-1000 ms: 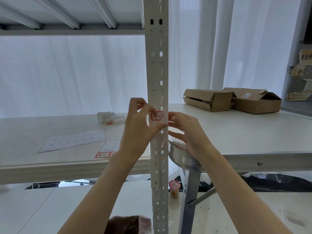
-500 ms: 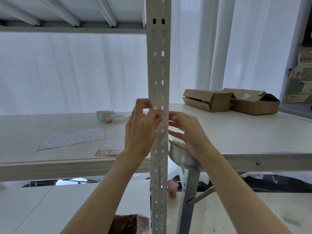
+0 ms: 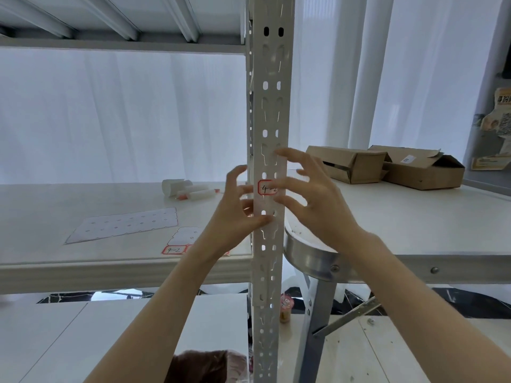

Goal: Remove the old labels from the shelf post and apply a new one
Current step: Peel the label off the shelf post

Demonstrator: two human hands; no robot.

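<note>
Red-bordered label [image 3: 266, 187] sits on the front face of the perforated shelf post [image 3: 269, 111], handwritten, right edge hidden by a finger. Left hand [image 3: 235, 217] and right hand [image 3: 315, 200] flank the post, fingers spread, gripping nothing. Backing sheet [image 3: 124, 225] lies on the counter [image 3: 83, 205] to the left

label [image 3: 266, 187]: right end hidden behind right hand [image 3: 318, 205] fingers
shelf post [image 3: 270, 106]: cut off at top and bottom edge
</note>
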